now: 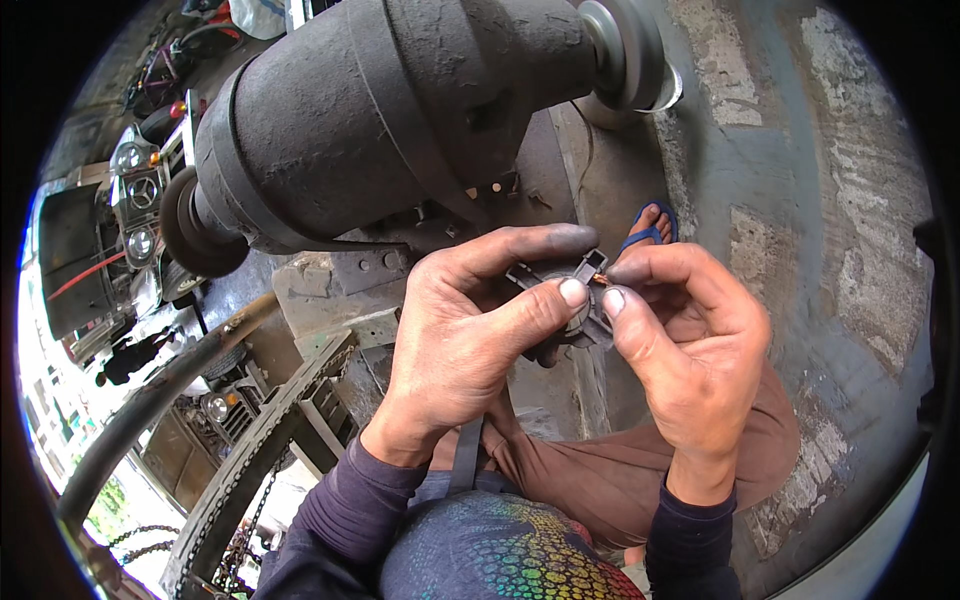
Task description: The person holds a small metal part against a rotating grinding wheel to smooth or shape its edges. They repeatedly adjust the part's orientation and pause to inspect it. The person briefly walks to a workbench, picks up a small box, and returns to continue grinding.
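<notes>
My left hand (455, 325) is closed around a small dark round part (578, 325), which looks like a motor's brush holder with square slots on its rim. The left thumb presses on its face, and the fingers wrap behind it. At its right edge, my right hand (690, 340) pinches a short copper-coloured wire (600, 279) between thumb and forefinger. The wire's end is hidden by the fingertips. Both hands are close together above my lap, with the part tilted toward me. Its underside is covered by the left fingers.
A large dark bench grinder (330, 120) stands just beyond my hands, with a wheel (195, 225) at its left end and another (625, 50) at its right. A rusty pipe (165, 395) and a chain-hung metal beam (260, 460) lie at left. Vehicles stand farther left.
</notes>
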Demonstrator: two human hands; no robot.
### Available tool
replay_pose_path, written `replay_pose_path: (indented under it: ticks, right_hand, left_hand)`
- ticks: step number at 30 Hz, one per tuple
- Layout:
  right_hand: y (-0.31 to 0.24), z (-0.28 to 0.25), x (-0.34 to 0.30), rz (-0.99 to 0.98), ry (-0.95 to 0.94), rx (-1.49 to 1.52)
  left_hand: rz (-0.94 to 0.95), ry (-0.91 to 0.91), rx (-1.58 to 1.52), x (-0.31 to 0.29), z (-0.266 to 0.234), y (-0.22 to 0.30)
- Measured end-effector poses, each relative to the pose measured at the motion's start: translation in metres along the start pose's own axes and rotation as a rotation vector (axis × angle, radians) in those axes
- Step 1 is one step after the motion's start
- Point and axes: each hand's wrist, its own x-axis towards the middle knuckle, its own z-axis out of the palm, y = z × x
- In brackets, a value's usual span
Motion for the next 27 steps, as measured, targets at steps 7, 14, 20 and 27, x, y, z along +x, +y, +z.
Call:
replay_pose_path:
  ticks: [7, 14, 20, 27]
  right_hand:
    - [0.0015, -0.0002, 0.0020, -0.053, 0.015, -0.070]
    - [-0.0005, 0.0013, 0.0026, -0.067, 0.035, -0.108]
    - [-0.0005, 0.0022, 0.0023, -0.065, 0.060, -0.107]
    - [-0.0015, 0.0044, 0.0015, -0.075, 0.066, -0.116]
  left_hand:
    - [0.017, -0.006, 0.040, 0.0000, 0.0015, 0.0016]
    - [0.026, -0.019, 0.036, -0.0012, 0.0038, 0.0046]
    - [0.051, -0.044, 0.006, -0.0013, 0.0041, 0.0050]
    - [0.037, -0.013, 0.070, -0.0016, 0.0035, 0.0037]
